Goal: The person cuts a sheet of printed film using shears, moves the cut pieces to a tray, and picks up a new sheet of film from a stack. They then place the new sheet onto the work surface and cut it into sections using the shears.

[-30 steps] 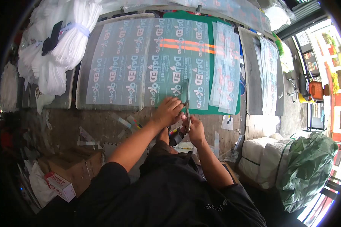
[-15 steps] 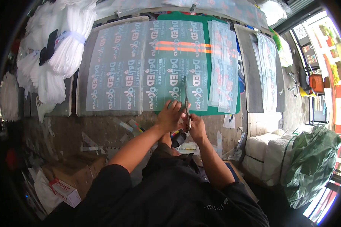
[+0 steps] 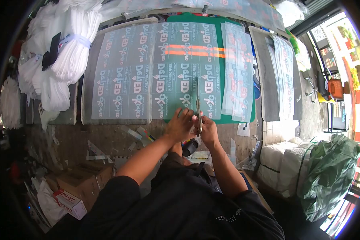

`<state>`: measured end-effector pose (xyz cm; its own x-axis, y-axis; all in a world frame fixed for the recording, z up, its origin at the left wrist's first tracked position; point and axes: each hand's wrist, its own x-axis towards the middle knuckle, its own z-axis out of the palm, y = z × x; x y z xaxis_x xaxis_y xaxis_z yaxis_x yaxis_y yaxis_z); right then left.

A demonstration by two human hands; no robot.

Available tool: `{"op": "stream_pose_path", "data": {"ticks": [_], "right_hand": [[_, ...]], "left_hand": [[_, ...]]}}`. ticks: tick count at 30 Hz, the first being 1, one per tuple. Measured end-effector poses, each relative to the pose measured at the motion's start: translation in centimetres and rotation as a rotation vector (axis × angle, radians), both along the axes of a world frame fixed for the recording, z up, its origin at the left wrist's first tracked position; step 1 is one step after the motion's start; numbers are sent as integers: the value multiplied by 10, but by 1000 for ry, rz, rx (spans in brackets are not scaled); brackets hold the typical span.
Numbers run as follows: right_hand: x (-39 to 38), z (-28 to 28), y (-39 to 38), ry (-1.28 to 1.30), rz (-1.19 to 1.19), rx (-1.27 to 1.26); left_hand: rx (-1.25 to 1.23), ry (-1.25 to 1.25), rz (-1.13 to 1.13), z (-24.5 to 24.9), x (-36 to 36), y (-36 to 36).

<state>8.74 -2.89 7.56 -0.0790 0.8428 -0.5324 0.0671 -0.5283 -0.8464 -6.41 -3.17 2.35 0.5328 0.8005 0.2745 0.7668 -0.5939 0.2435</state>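
A clear printed film sheet (image 3: 148, 72) with repeated white and red logos lies across a green cutting mat (image 3: 224, 117) on the floor. My right hand (image 3: 206, 130) grips long scissors (image 3: 197, 102), whose blades point away from me along the sheet near its right part. My left hand (image 3: 179, 124) presses flat on the sheet's near edge, right beside the scissors.
Cut film strips (image 3: 238, 68) lie to the right on the mat, more on a grey board (image 3: 268, 80). Bundled white material (image 3: 64, 52) sits at left. Cardboard boxes (image 3: 80, 180) and scraps lie near left; white sacks (image 3: 284, 160) and a green bag (image 3: 328, 176) at right.
The scissors and my right hand have crept a little forward along the sheet. My left hand stays pressed on the near edge. The view has shifted slightly.
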Motion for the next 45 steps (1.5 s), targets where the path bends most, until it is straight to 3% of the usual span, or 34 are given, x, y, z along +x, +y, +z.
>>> {"op": "stream_pose_path", "data": {"ticks": [2,39,45], "right_hand": [[2,-17,2,46,-10,6],[-11,-7,93,67,-25,1],[-14,-7,129,-4,24,96]], "left_hand": [[-4,3,3,2,0,0],[6,7,40,3,4,5],[-50,-21,40,1,4,7]]}}
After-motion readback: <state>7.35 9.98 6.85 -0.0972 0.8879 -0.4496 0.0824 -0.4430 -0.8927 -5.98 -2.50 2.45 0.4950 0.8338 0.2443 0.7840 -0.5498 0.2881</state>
